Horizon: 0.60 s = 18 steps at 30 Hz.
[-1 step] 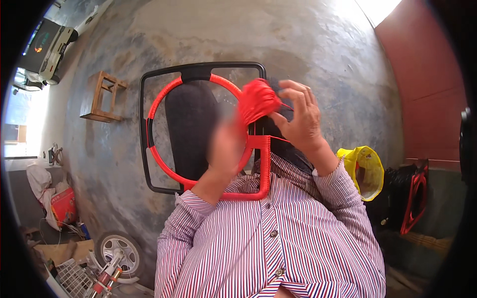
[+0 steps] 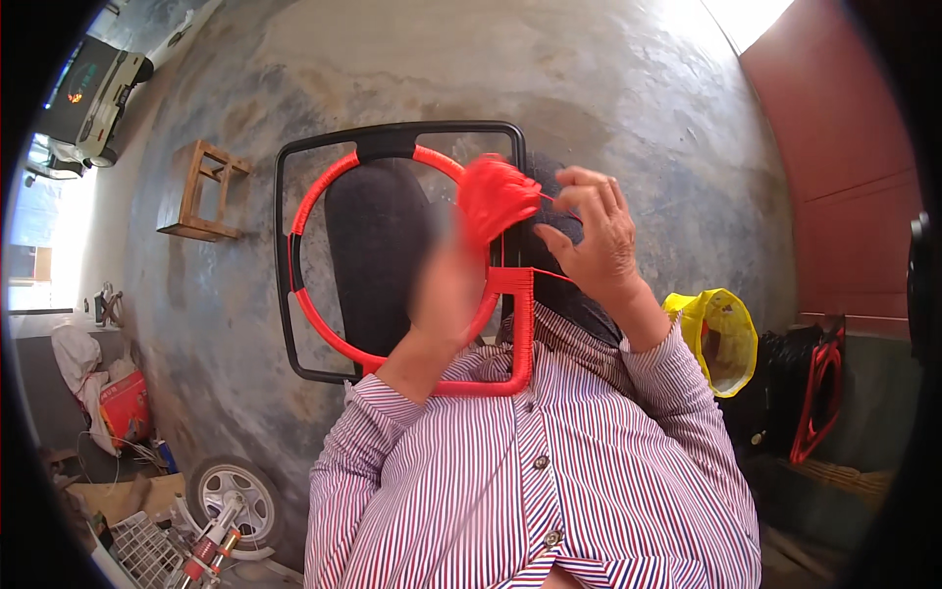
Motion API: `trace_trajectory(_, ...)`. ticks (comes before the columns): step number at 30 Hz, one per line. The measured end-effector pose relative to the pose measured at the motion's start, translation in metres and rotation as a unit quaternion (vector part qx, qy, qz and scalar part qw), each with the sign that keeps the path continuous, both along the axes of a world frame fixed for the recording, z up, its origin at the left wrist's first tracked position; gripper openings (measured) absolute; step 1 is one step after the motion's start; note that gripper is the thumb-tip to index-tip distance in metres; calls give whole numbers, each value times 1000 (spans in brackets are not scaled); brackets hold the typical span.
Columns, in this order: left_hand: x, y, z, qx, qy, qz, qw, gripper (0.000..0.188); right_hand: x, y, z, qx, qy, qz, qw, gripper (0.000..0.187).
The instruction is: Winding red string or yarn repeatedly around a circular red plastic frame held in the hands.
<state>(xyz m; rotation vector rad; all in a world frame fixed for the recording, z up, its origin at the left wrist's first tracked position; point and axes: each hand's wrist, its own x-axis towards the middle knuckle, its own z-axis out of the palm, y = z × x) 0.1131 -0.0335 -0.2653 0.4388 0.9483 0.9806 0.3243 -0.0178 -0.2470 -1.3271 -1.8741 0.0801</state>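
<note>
A bundle of red plastic cord (image 2: 496,201) is held up over the frame, its loops fanning toward my right hand. My left hand (image 2: 444,299) is at its lower left and appears closed on it, though its fingers are blurred. My right hand (image 2: 601,228) stands just right of the bundle, thumb and fingers curved apart. A thin red strand runs from the bundle toward it; another runs from the wrapped frame toward its palm. Across my lap lies a black metal frame (image 2: 283,265) with a ring (image 2: 329,336) wrapped mostly in red cord.
A small wooden stool (image 2: 201,191) stands on the concrete floor at left. Right of me are a yellow sack (image 2: 726,342) and another red-and-black frame (image 2: 819,398). A wheel (image 2: 235,501) is at lower left, and a toy-like vehicle (image 2: 93,98) at upper left.
The red cord bundle has shifted slightly left, away from my right hand, and more of the strand between them shows. My right hand has barely moved.
</note>
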Motion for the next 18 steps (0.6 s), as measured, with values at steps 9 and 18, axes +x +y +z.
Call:
trace_trajectory(9,0,2,4,-59,-118,-109,985,31,-13,-22,-25,-86,-22,82,993,35)
trace_trajectory(18,-3,1,-4,-37,-98,-101,989,15,85,-57,-2,-234,622,184,724,26)
